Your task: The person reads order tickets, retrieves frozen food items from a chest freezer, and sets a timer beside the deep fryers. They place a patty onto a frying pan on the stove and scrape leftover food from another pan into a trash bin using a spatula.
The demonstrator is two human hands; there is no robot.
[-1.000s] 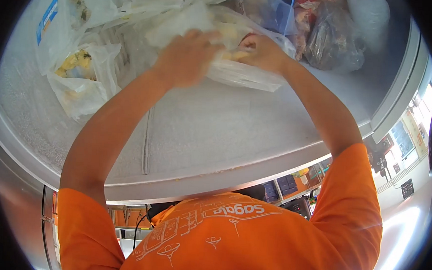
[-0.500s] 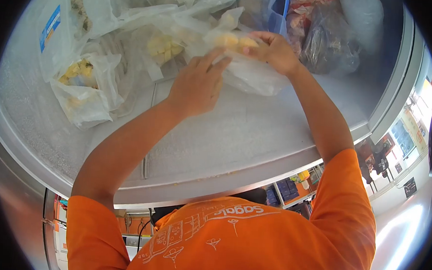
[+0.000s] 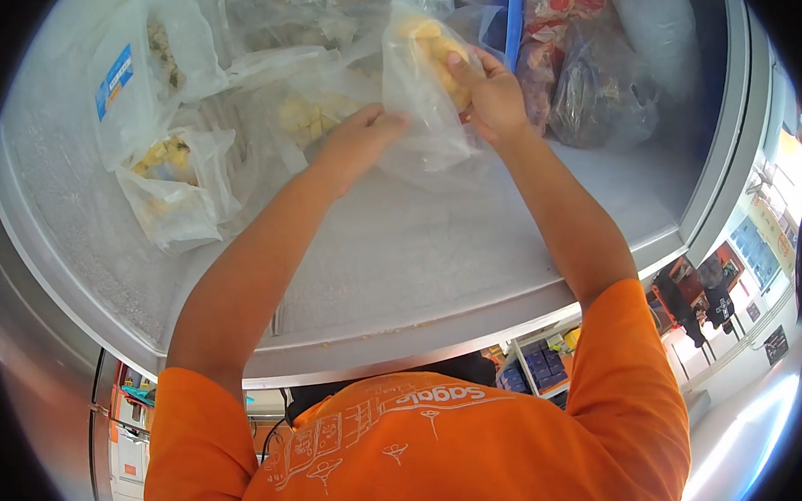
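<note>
A translucent plastic bag with yellow pieces in it hangs above the other bags in a frosty chest freezer. My right hand grips its right side, thumb over the yellow pieces. Just left of it, my left hand has its fingers closed at the bag's lower left edge; what they pinch is too blurred to make out. Behind my left hand lies another clear bag with yellow chunks.
An open white bag with yellow food stands at the left, below a bag with a blue label. Red-printed packs and a dark-filled clear bag lie at the right. The freezer's front rim crosses below my arms.
The bag with yellow pieces has been lifted and turned more upright in my right hand. My left hand's fingers, spread half a second ago, have closed near the bag.
</note>
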